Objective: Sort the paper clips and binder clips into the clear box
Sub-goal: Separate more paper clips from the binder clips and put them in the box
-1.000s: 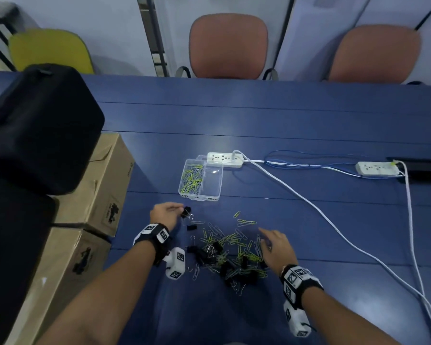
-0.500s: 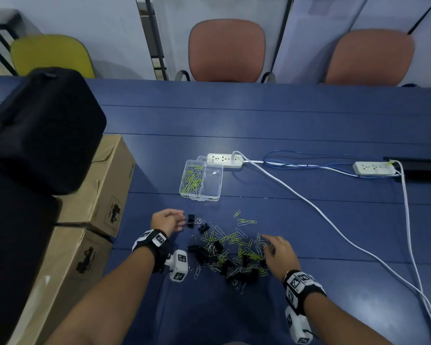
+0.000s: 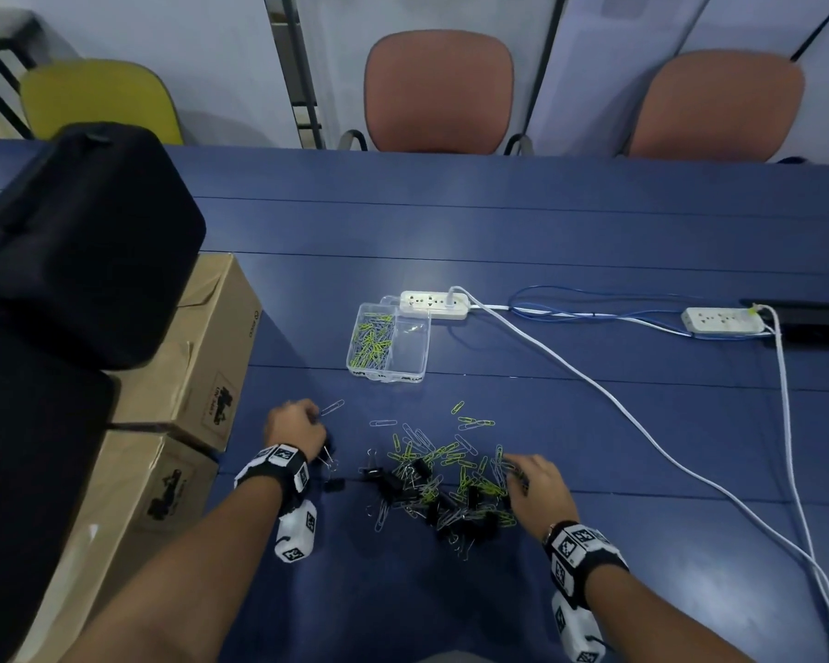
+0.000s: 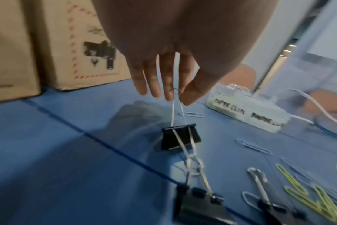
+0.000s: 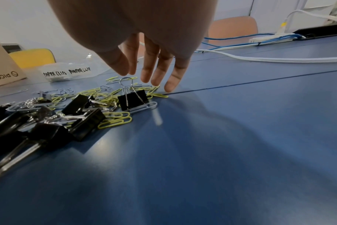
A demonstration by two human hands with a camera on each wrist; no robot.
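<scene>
A pile of yellow and silver paper clips and black binder clips [image 3: 446, 485] lies on the blue table [image 3: 498, 232]. Behind it stands the clear two-part box [image 3: 425, 346]; its left part holds paper clips. The labels on the box [image 4: 246, 112] read paper clips and binder clips. My left hand [image 3: 314, 418] is left of the pile. In the left wrist view its thumb and forefinger [image 4: 176, 97] pinch the wire handle of a black binder clip [image 4: 180, 137] that hangs below. My right hand [image 3: 513, 466] is at the pile's right edge, fingers [image 5: 169, 86] straight and spread, touching clips and table.
Two cardboard boxes [image 3: 202, 356] with a black bag [image 3: 82, 241] on top stand close on the left. Behind the clear box lies a white power strip [image 3: 434, 304], and a second one [image 3: 721, 320] at far right. White cables [image 3: 594, 385] cross the right side.
My left hand has drawn a little left and toward me, with a binder clip now hanging from its fingers. My right hand stays at the pile's right edge.
</scene>
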